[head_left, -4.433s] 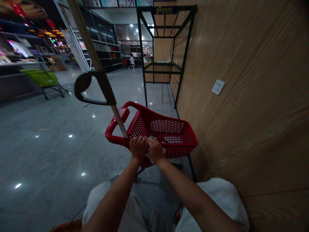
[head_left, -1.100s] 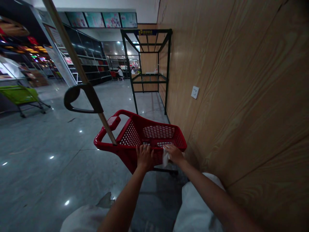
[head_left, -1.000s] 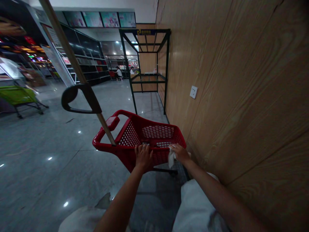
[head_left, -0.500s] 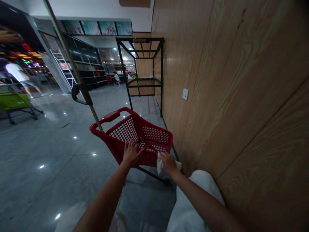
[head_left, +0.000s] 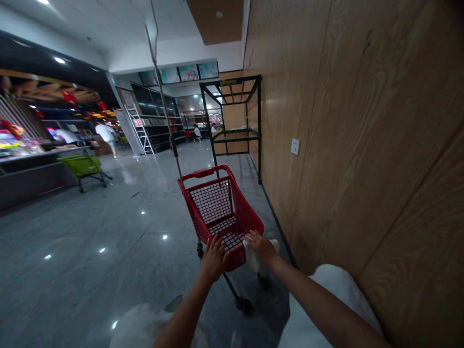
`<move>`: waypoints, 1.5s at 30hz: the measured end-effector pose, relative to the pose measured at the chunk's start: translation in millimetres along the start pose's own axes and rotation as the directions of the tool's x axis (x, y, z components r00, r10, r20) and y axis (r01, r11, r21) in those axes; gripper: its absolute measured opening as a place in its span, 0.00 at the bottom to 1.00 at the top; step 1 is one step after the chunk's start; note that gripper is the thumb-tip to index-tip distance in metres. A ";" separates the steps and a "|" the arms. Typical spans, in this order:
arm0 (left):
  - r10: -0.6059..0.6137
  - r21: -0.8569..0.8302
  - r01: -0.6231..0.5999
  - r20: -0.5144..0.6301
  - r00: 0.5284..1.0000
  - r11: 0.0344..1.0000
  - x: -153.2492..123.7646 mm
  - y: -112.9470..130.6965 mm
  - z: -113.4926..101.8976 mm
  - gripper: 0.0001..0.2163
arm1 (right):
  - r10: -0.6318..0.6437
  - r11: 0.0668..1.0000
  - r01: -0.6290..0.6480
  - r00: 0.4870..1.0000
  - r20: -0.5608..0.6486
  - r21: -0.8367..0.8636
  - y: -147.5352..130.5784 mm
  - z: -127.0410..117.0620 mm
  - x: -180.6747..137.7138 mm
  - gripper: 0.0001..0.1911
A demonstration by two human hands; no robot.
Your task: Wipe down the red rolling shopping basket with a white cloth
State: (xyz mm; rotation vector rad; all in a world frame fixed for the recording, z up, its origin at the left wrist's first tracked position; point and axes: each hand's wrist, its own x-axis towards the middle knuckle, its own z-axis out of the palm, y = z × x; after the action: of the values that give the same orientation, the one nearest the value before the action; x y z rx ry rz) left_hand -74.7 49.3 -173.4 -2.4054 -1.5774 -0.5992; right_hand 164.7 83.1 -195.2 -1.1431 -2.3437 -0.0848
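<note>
A red plastic shopping cart (head_left: 250, 212) with grid walls stands in front of me, its handle at the far end and its narrow end towards me. My left hand (head_left: 213, 261) lies over the left part of the near rim, fingers hooked across the edge and thumb apart. At the near right corner, my right hand (head_left: 261, 247) is closed on a white cloth (head_left: 253, 256) and touches the rim. The cloth hangs down outside the basket. A long thin pole (head_left: 165, 108) with a dark grip rises beside the cart's handle; its lower end is hidden.
A wood-panelled wall (head_left: 337, 145) with a socket (head_left: 295, 147) runs close along the right. Beyond the cart stands a dark metal frame rack (head_left: 260, 130). A green shopping cart (head_left: 81, 166) is by a counter at left. People and a ladder (head_left: 143, 133) are farther back.
The red cart has turned, its handle end swinging right, with both hands staying at its near rim. The pole now stands more upright. My view has shifted left and up.
</note>
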 end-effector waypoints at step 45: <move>0.010 -0.161 -0.025 -0.093 0.996 0.987 -25.7 26.3 -10.2 0.10 | 0.014 0.998 -0.015 1.000 0.013 0.066 -89.7 -2.0 -8.7 0.24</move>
State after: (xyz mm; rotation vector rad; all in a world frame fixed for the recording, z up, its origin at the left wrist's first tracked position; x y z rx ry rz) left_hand -61.9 13.4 -174.1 -2.4639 -1.5220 -0.8536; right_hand 102.8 18.9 -182.6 -1.1311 -2.3308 0.0049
